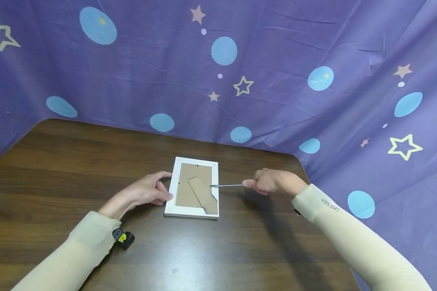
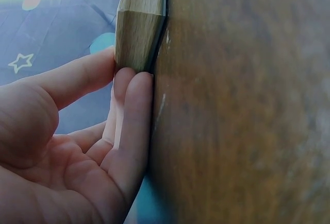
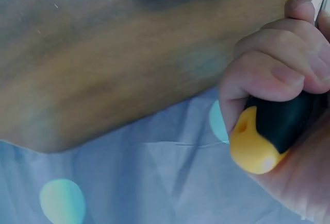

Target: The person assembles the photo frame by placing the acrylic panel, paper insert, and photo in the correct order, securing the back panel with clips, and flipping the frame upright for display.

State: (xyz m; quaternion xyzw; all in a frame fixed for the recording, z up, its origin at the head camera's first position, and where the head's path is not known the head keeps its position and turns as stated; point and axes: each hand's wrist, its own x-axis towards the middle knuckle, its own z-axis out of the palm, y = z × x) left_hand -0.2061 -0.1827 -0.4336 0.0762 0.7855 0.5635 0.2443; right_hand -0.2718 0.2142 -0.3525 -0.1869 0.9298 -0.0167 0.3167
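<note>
A white picture frame (image 1: pixel 171 197) lies face down on the wooden table, its brown backing board (image 1: pixel 191 194) and fold-flat stand (image 1: pixel 202 193) facing up. My left hand (image 1: pixel 149 189) holds the frame's left side. In the left wrist view, the thumb and fingers (image 2: pixel 136 116) meet the bare-wood edge of the frame (image 2: pixel 136 38). Wrapped in my right hand (image 1: pixel 266 180) is a screwdriver (image 3: pixel 255 147) with a black and yellow handle. Its thin metal shaft (image 1: pixel 227 185) reaches left across the frame's right border, and the tip is at the backing's right edge, near a small dark tab.
The dark brown table (image 1: pixel 76 161) stretches around the frame on all sides. Behind it and to the right hangs a purple curtain (image 1: pixel 276 48) with stars and blue dots. A small black device (image 1: pixel 124 237) is strapped at the left wrist.
</note>
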